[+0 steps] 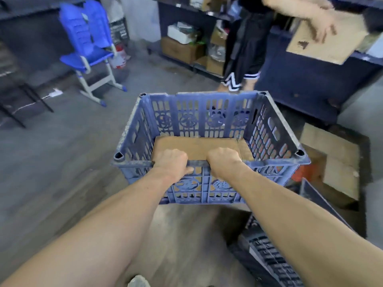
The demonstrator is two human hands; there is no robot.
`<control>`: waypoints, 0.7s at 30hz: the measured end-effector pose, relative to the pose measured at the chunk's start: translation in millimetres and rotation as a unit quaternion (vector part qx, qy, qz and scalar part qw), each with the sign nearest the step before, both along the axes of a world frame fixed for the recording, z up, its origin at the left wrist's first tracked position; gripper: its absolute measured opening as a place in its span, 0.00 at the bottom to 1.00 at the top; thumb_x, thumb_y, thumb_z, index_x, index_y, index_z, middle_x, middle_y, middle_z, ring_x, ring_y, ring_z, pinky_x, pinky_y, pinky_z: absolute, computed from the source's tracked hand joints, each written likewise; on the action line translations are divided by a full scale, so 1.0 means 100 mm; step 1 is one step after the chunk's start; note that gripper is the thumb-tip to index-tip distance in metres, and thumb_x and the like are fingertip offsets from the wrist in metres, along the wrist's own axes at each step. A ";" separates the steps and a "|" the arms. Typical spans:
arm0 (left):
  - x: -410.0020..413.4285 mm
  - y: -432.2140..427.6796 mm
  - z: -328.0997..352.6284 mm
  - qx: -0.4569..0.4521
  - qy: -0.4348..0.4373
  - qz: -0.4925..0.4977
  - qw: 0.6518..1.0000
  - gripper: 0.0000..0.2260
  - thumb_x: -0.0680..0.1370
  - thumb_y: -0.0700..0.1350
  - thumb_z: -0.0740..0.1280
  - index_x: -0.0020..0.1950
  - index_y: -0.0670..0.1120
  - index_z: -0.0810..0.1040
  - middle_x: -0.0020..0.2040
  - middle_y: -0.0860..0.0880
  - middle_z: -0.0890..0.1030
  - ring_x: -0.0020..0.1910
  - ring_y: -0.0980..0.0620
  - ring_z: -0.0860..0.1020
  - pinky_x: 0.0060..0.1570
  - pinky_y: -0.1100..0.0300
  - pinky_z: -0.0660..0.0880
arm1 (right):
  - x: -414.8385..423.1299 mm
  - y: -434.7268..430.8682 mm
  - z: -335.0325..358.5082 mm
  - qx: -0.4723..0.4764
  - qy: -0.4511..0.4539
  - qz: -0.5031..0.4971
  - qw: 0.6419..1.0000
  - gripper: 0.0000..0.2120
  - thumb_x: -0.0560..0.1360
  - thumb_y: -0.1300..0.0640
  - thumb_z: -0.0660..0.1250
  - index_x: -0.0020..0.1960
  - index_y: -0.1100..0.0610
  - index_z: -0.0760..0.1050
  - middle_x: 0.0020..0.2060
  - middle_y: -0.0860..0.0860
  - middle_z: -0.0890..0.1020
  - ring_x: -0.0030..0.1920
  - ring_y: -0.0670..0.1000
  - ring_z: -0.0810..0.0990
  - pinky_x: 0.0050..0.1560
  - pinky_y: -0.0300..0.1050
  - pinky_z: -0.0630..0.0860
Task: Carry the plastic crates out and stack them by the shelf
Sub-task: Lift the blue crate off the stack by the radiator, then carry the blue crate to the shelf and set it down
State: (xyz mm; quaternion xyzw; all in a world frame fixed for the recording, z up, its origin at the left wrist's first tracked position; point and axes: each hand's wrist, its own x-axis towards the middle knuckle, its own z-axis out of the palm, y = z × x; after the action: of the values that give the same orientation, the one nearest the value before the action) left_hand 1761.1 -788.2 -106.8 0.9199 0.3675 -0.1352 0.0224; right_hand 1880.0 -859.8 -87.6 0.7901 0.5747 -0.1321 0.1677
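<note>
Crate [199, 119] rim clenched by left hand [172, 162] and right hand [223, 161]; person [246, 48] stands just beyond.

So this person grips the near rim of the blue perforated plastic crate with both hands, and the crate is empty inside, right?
Not quite. The blue perforated plastic crate is not empty: a flat brown cardboard sheet lies on its bottom, as the head view shows. The rest stands: the left hand and the right hand both grip its near rim.
</note>
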 end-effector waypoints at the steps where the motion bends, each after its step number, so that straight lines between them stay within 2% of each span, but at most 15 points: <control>1: -0.19 0.12 0.01 -0.001 0.001 0.017 1.000 0.19 0.79 0.60 0.62 0.49 0.44 0.79 0.47 0.46 0.81 0.48 0.45 0.79 0.41 0.57 0.71 | -0.17 0.16 0.00 0.002 0.003 0.016 1.000 0.09 0.78 0.63 0.63 0.56 0.59 0.77 0.54 0.55 0.80 0.54 0.58 0.80 0.42 0.46 0.71; 7: -1.42 0.82 0.03 -0.003 0.002 0.105 0.994 0.16 0.79 0.58 0.62 0.46 0.46 0.78 0.46 0.47 0.81 0.48 0.45 0.79 0.41 0.57 0.69 | -1.27 1.09 -0.05 0.011 0.026 0.104 0.994 0.07 0.78 0.61 0.64 0.55 0.58 0.78 0.50 0.56 0.80 0.50 0.58 0.79 0.41 0.45 0.70; 9: -1.83 1.03 0.02 -0.003 0.003 0.133 0.991 0.17 0.79 0.58 0.63 0.47 0.45 0.79 0.47 0.47 0.81 0.48 0.45 0.79 0.41 0.57 0.68 | -1.65 1.37 -0.08 0.013 0.030 0.134 0.990 0.07 0.78 0.61 0.64 0.54 0.59 0.78 0.44 0.56 0.78 0.45 0.59 0.77 0.40 0.45 0.70; 11: -2.24 1.22 0.00 -0.003 0.005 0.161 0.987 0.17 0.79 0.58 0.63 0.48 0.44 0.79 0.47 0.46 0.81 0.48 0.45 0.79 0.41 0.57 0.68 | -2.04 1.64 -0.11 0.015 0.031 0.165 0.986 0.07 0.77 0.61 0.64 0.53 0.59 0.78 0.44 0.56 0.78 0.45 0.59 0.77 0.40 0.46 0.70; 15: -2.99 1.49 -0.04 0.001 0.008 0.212 0.977 0.17 0.79 0.58 0.63 0.45 0.44 0.76 0.46 0.46 0.81 0.47 0.44 0.78 0.40 0.57 0.68 | -2.75 2.09 -0.15 0.015 0.029 0.225 0.974 0.07 0.77 0.61 0.64 0.52 0.59 0.79 0.39 0.54 0.73 0.40 0.57 0.72 0.39 0.45 0.70; 18: -3.49 1.63 -0.03 -0.004 0.011 0.252 0.968 0.17 0.79 0.58 0.63 0.43 0.44 0.73 0.47 0.45 0.81 0.47 0.44 0.78 0.40 0.57 0.69 | -3.24 2.36 -0.18 0.011 0.030 0.273 0.961 0.07 0.75 0.63 0.65 0.52 0.59 0.79 0.40 0.55 0.75 0.41 0.58 0.74 0.39 0.45 0.70; 21: -3.95 1.72 -0.03 -0.004 0.010 0.296 0.955 0.17 0.79 0.58 0.63 0.44 0.44 0.74 0.48 0.45 0.81 0.48 0.44 0.79 0.40 0.57 0.69 | -3.71 2.59 -0.19 0.003 0.037 0.316 0.948 0.08 0.75 0.62 0.65 0.53 0.59 0.79 0.48 0.56 0.81 0.48 0.59 0.79 0.40 0.45 0.70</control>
State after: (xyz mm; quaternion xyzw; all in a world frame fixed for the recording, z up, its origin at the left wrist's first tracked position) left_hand 1365.9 -616.1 -110.2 0.7685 0.6228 -0.1335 0.0609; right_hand 1508.8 -600.5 -106.2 0.5631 0.8009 -0.0995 0.1774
